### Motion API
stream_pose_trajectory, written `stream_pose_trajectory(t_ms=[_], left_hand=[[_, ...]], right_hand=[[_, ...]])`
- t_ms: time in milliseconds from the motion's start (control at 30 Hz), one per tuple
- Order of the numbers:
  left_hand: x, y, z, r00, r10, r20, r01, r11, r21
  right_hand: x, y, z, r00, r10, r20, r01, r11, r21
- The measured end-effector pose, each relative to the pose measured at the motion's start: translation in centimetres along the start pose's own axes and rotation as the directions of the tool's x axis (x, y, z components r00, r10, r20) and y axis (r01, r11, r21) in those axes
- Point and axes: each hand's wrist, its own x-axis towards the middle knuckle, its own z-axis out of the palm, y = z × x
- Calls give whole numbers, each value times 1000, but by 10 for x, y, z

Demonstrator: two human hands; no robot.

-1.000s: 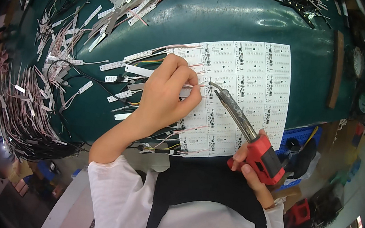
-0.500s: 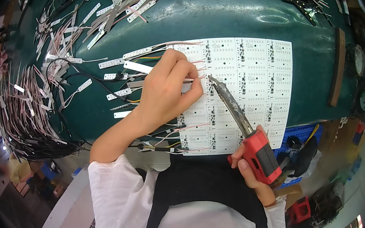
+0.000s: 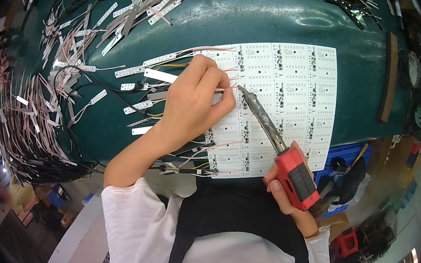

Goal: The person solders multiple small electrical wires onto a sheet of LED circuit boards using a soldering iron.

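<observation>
The left hand [image 3: 193,103] rests on the white panel of printed circuit boards [image 3: 287,98], its fingers pinched together on a thin pale wire [image 3: 224,89] at the panel's left part. The right hand [image 3: 287,187] is closed round the red-and-black handle of a soldering iron [image 3: 277,139], whose metal tip meets the panel just beside the left fingertips. The panel lies on a dark green worktable [image 3: 265,18]. Loose white-tagged wire leads [image 3: 59,88] lie scattered to the left.
</observation>
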Motion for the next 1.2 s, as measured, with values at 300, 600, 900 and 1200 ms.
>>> stream_pose_trajectory(t_ms=[300, 600, 900, 1200], left_hand=[[2, 4, -5, 1000, -14, 22, 15, 998, -61], [6, 3, -10, 997, -19, 75, 31, 987, -161], [6, 1, -9, 998, 6, 70, 3, 991, -137], [6, 4, -11, 997, 12, 72, -5, 994, -105]], right_hand=[[-8, 6, 6, 987, 41, -153, 3, 960, 279], [-5, 3, -4, 999, -44, -18, 43, 999, -10], [-1, -5, -1, 999, -40, -27, 39, 998, -39], [-13, -1, -4, 986, 64, -156, -16, 957, 291]])
